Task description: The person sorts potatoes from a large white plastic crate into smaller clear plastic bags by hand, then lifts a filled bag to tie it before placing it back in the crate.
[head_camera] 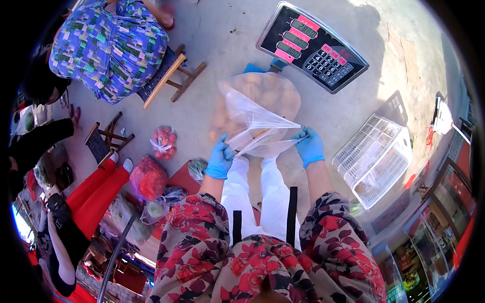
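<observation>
A large clear plastic bag (265, 89) filled with round, pale orange-brown produce rests in front of me, below a digital price scale's display (312, 47). My left hand (221, 157), in a blue glove, grips one side of the bag's mouth. The other side is pinched in the blue-gloved fingers of my right hand (308, 146). Between them the thin film is stretched and folded. What the bag stands on is mostly hidden; a bit of blue (254, 68) shows behind it. The produce's exact kind cannot be told through the film.
A white plastic crate (373, 159) stands at right. Left lie a small bag of red produce (163, 142) and a larger red-pink bag (148, 178). Folding stools (165, 81) stand upper left, one with a person in patterned clothing (110, 49). Another person in red trousers (96, 193) is at left.
</observation>
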`<state>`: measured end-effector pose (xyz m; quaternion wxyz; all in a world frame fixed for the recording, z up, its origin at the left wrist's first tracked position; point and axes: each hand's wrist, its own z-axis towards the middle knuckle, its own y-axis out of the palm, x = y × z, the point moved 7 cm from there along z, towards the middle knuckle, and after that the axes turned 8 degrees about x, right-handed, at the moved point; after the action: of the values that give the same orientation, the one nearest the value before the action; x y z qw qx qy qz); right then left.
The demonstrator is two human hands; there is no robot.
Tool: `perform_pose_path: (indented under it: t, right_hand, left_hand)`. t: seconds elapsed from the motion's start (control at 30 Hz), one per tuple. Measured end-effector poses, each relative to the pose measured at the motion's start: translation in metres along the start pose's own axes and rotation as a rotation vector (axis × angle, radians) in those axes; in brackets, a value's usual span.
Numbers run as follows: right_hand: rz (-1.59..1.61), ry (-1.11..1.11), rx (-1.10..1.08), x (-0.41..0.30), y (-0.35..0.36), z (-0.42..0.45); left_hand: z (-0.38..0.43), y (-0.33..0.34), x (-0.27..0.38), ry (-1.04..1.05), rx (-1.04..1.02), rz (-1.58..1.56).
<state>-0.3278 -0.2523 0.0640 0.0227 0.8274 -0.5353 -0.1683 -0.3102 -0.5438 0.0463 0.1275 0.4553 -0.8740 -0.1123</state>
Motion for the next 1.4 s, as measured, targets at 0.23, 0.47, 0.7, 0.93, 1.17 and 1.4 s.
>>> perform_pose_path:
  t: [0.23, 0.47, 0.7, 0.93, 1.17, 1.4]
  right_hand:
    - [-0.107, 0.040, 0.144, -0.044, -0.036, 0.156]
    - [-0.418, -0.065, 0.196, -0.034, -0.055, 0.244]
    - [-1.142, -0.325, 0.208, -0.035, -0.045, 0.246]
    - [-1.421, -0.401, 0.356, -0.033, -0.044, 0.228]
    - [-1.412, -0.911, 0.501, -0.051, 0.008, 0.097]
    - [-1.316, -0.874, 0.137, -0.028, -0.018, 0.004]
  left_hand:
    - [0.085, -0.044, 0.056, 0.109, 0.202, 0.187]
    - [0.169, -0.081, 0.095, 0.368, 0.288, 0.898]
    - [0.189, -0.089, 0.087, 0.373, 0.258, 1.146]
    - [0.142, -0.037, 0.066, 0.343, 0.295, 1.173]
    - [0.070, -0.049, 0.137, 0.847, 0.535, 1.177]
    - [-0.024, 0.007, 0.124, 1.123, 0.351, 1.133]
